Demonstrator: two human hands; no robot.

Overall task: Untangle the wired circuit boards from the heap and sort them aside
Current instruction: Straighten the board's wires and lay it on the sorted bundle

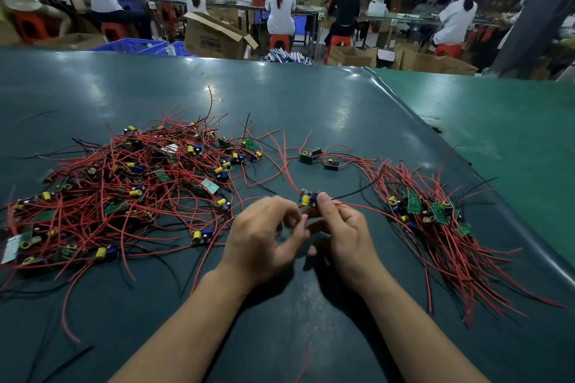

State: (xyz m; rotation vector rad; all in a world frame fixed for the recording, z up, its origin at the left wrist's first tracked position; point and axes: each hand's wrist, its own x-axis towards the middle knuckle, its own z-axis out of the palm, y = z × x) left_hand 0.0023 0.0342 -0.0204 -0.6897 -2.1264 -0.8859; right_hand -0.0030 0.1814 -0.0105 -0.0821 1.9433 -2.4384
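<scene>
A big tangled heap of small circuit boards with red and black wires covers the left of the dark green table. A sorted bundle of boards lies at the right, its wires trailing toward me. My right hand pinches one small board with a yellow capacitor, just above the table at the centre. A red wire runs from that board back toward the heap. My left hand is right beside it, fingers curled near the board's underside; what they grip is hidden. Two loose boards lie farther back.
The dark mat's raised edge runs diagonally at the right, with a lighter green surface beyond. Loose red and black wire scraps lie near the front. Several seated people work at benches far behind, with cardboard boxes and blue crates on the floor.
</scene>
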